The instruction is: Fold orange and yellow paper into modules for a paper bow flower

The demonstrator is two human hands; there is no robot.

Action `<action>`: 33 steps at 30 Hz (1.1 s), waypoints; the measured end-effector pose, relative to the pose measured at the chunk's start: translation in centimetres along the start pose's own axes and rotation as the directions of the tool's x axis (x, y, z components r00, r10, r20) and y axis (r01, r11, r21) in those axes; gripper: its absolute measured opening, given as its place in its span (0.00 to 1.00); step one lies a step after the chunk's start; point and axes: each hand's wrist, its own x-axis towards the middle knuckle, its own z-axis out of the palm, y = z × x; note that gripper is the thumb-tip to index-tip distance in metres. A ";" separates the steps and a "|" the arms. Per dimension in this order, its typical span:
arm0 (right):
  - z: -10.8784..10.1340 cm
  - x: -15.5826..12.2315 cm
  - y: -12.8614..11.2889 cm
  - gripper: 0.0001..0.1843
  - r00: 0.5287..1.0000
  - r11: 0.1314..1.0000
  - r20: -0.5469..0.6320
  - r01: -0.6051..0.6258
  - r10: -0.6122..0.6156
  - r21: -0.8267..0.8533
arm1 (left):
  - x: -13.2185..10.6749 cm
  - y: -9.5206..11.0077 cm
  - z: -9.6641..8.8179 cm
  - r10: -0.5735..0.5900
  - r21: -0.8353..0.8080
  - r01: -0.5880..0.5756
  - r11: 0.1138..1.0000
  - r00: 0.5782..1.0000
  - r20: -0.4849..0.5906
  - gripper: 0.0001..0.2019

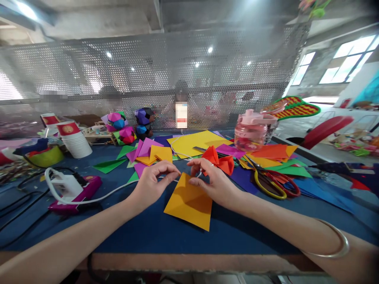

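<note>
Both the left hand [151, 183] and right hand [213, 182] pinch orange paper [189, 203] near the table's [148, 234] front edge; the white cable [112, 193] may push it crooked.

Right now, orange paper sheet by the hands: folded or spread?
Spread: orange paper sheet lies flat, creased; left hand, right hand pinch its far corner.

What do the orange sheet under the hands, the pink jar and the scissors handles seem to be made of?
Orange sheet: thin matte paper, it seems; creases show. Pink jar: probably glossy translucent plastic; contents show through. Scissors handles: likely smooth plastic, yellow and red loops.
</note>
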 end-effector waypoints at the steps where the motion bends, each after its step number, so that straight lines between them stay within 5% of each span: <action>1: 0.0 0.0 0.1 0.12 1.000 1.000 -0.005 0.008 -0.008 -0.002 | 0.1 -0.3 -0.1 -0.025 -0.016 0.025 1.000 1.000 0.010 0.07; 6: 0.0 -0.1 0.3 0.10 0.999 0.999 -0.020 0.032 -0.032 -0.012 | 0.1 -1.1 -0.2 -0.063 -0.053 0.065 0.996 0.997 0.037 0.09; 12: -0.2 -0.3 0.2 0.12 0.998 0.999 -0.046 0.038 -0.039 -0.021 | -0.2 -0.9 -0.5 0.106 -0.001 -0.107 0.994 0.983 0.149 0.19; 18: -1.1 -0.5 -1.4 0.15 0.996 0.998 -0.074 0.056 -0.056 0.000 | -1.1 0.0 -1.2 0.371 0.075 -0.420 0.904 0.861 0.349 0.23; 21: -1.7 -1.5 -3.0 0.14 0.992 0.993 0.043 0.121 -0.121 0.015 | -1.6 0.7 -1.8 0.424 0.070 -0.494 0.867 0.804 0.418 0.22; 23: -1.9 -2.5 -3.9 0.16 0.974 0.987 0.164 0.160 -0.158 0.001 | -1.8 0.7 -2.1 0.400 0.085 -0.484 0.871 0.798 0.451 0.19; 26: -1.5 -4.0 -4.3 0.35 0.950 0.968 0.275 0.196 -0.147 -0.157 | -2.0 0.2 -2.4 0.302 0.107 -0.409 0.906 0.803 0.514 0.21; 30: -0.9 -4.8 -3.0 0.08 0.916 0.852 0.333 0.349 -0.223 -0.391 | -2.0 -0.3 -2.3 0.204 0.083 -0.311 0.947 0.780 0.591 0.35; 33: -1.2 -4.6 -2.1 0.14 0.904 0.798 0.347 0.396 -0.251 -0.454 | -2.1 -0.2 -1.6 0.183 0.124 -0.311 0.942 0.787 0.589 0.41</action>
